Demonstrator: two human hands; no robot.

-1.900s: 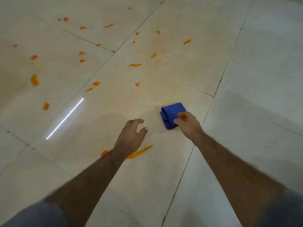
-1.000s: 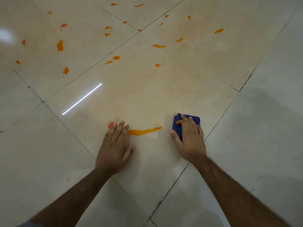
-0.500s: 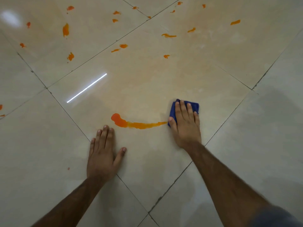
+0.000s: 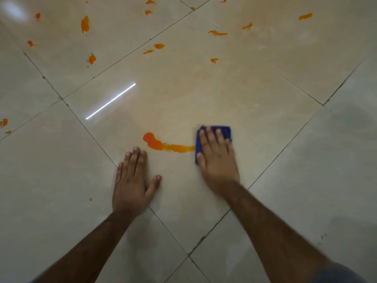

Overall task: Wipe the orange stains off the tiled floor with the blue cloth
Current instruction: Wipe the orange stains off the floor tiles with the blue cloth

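A folded blue cloth [image 4: 225, 131] lies flat on the glossy beige tiled floor [image 4: 265, 82]. My right hand [image 4: 216, 158] presses down on it with fingers spread, covering most of it. A long orange stain [image 4: 161, 145] runs from a thick blob on the left to the cloth's left edge. My left hand [image 4: 133, 180] rests palm-down on the floor just below the blob, holding nothing. Several smaller orange stains dot the tiles farther away, such as one streak [image 4: 217, 33] and one blotch [image 4: 85, 24].
Dark grout lines [image 4: 89, 131] cross the floor diagonally. A bright strip of reflected light [image 4: 111, 101] lies left of the stain. A tiny orange speck [image 4: 90, 199] sits left of my left wrist. More stains [image 4: 4, 122] show at the left edge.
My right hand has slid the cloth leftward onto the right end of the long stain, which looks shorter. My left hand stays planted on the floor.
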